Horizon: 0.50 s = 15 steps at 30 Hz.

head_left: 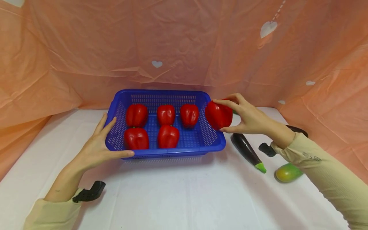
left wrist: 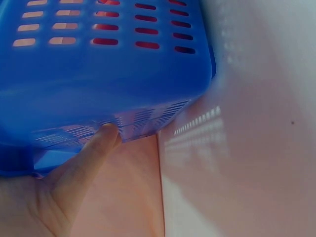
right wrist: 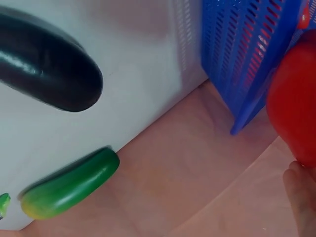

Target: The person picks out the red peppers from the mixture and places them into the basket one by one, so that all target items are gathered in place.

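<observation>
Over the right rim of the blue plastic basket [head_left: 184, 149], my right hand [head_left: 248, 116] holds a red bell pepper [head_left: 219, 115] between thumb and fingers. In the right wrist view, this pepper [right wrist: 296, 98] is cut off by the frame edge, beside the basket's slotted wall [right wrist: 237, 54]. Inside the basket lie several red bell peppers [head_left: 137, 115] in two rows. My left hand [head_left: 96, 148] rests on the basket's front left corner, its thumb along the front rim and its fingers spread at the left side. The left wrist view has a fingertip [left wrist: 106, 134] touching the outer wall.
To the right of the basket lies a dark eggplant [head_left: 246, 150] with a green end. A green and yellow vegetable [head_left: 288, 172] is near my right sleeve. Another dark vegetable [head_left: 297, 130] is partly behind the right arm. Near the back edge lies a long green vegetable [right wrist: 71, 185].
</observation>
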Available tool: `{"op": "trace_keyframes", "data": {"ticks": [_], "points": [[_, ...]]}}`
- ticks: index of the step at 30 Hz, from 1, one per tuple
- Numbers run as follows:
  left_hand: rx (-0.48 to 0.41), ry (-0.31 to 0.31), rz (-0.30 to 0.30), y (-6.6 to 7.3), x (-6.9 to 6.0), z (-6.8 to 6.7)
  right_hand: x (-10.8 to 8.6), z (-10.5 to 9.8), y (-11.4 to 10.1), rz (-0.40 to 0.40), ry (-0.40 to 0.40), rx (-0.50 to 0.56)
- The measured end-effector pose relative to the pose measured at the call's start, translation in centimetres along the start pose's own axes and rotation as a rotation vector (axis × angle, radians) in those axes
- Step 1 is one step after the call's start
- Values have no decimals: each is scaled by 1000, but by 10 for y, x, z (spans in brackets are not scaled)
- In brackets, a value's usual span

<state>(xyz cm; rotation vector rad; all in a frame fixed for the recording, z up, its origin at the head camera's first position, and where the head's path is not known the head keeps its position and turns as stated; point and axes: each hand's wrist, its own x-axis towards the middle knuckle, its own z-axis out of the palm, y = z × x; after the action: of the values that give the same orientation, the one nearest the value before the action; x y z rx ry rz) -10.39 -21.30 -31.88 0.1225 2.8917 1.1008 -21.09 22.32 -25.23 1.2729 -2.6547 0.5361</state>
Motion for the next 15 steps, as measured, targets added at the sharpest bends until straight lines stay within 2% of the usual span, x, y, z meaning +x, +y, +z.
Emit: {"op": "trace_keyframes", "data": {"ticks": [10, 15], "points": [[-5, 10, 0, 0, -1, 0, 14, 3, -11, 62, -63, 23], [4, 11, 2, 0, 0, 0, 23, 8, -14, 53, -98, 29]]}}
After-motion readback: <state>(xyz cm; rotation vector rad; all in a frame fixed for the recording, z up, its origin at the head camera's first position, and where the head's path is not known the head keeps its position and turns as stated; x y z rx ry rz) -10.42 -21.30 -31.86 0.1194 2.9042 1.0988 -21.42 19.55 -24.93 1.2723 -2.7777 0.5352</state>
